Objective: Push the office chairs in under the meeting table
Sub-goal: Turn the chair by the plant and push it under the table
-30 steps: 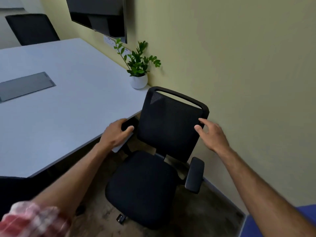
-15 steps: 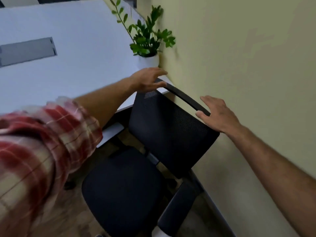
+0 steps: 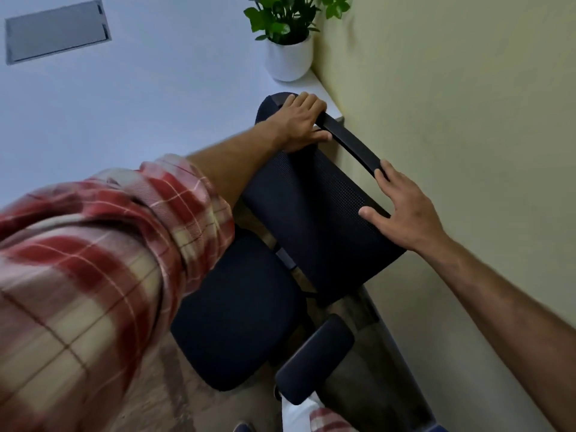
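Note:
A black mesh-backed office chair (image 3: 314,219) stands between the white meeting table (image 3: 140,98) and the yellow wall, its seat (image 3: 240,319) facing toward me. My left hand (image 3: 300,123) grips the left end of the backrest's top bar. The palm of my right hand (image 3: 402,210) lies flat against the right edge of the backrest, fingers spread, one fingertip on the bar. The chair's right armrest (image 3: 314,357) sticks out low in the view. Its base and wheels are hidden.
A potted green plant in a white pot (image 3: 290,54) stands at the table's corner by the wall. A grey cable hatch (image 3: 57,31) is set in the tabletop. The wall (image 3: 467,120) runs close along the chair's right side. My plaid sleeve (image 3: 93,275) fills the left foreground.
My left hand went from the table edge up onto the backrest's top bar. My right hand settled on the backrest's right edge. The view has moved closer and tilted down over the chair.

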A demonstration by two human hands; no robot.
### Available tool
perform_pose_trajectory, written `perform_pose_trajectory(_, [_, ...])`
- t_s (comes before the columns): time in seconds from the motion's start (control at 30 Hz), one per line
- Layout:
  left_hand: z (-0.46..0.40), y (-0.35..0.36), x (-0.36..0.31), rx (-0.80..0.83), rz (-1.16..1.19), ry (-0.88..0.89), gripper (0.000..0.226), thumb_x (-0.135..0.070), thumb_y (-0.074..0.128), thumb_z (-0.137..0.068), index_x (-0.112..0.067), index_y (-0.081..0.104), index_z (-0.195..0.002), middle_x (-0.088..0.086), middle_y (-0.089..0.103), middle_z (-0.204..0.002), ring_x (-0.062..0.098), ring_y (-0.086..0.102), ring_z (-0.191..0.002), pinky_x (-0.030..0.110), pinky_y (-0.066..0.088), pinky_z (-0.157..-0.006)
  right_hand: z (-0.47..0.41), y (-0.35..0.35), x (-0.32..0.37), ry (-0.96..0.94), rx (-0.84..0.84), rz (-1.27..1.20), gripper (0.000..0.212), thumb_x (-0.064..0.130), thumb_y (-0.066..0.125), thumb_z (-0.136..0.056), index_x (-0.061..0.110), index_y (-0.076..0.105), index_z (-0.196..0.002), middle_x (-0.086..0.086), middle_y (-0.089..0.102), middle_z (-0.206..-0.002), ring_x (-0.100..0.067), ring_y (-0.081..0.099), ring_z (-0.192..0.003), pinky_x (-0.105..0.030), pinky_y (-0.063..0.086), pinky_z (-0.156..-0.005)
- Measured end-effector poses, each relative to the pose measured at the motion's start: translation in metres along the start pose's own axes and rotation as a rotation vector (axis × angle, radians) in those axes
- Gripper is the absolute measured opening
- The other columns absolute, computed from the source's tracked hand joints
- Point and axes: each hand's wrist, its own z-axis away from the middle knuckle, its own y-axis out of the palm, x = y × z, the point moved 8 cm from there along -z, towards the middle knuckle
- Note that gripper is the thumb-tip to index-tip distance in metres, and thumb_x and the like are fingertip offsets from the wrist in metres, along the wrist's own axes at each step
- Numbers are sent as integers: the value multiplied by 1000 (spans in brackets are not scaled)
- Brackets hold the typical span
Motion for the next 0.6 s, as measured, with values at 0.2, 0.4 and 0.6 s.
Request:
perform_pose_trajectory(0.2, [12, 12, -54, -13, 20, 24, 92, -82, 22, -82, -7, 48, -128, 13, 49, -125, 32, 41, -119, 45, 30, -104, 67, 8, 10, 133, 8, 30, 91, 60, 62, -88, 15, 27, -159, 2, 9, -170, -21, 16, -155, -44, 24, -123])
perform_pose_trajectory(0.4, [48, 26, -107, -34, 27, 177, 92, -83, 26, -83, -5, 49, -125, 13, 49, -122, 32, 42, -118, 46, 31, -104, 153, 27, 38, 249, -11, 77, 96, 63, 61, -88, 16, 20, -161, 2, 2, -171, -23, 10, -156, -39, 18, -122])
perform_pose_trajectory(0.6, [106, 24, -142, -77, 9, 306, 104, -91, 15, -81, -2, 53, -121, 16, 52, -114, 33, 47, -112, 43, 34, -93, 224, 55, 85, 307, -3, 82, 102, 71, 54, -89, 18, 7, -163, 0, -11, -170, -21, 0, -157, -31, 4, -120])
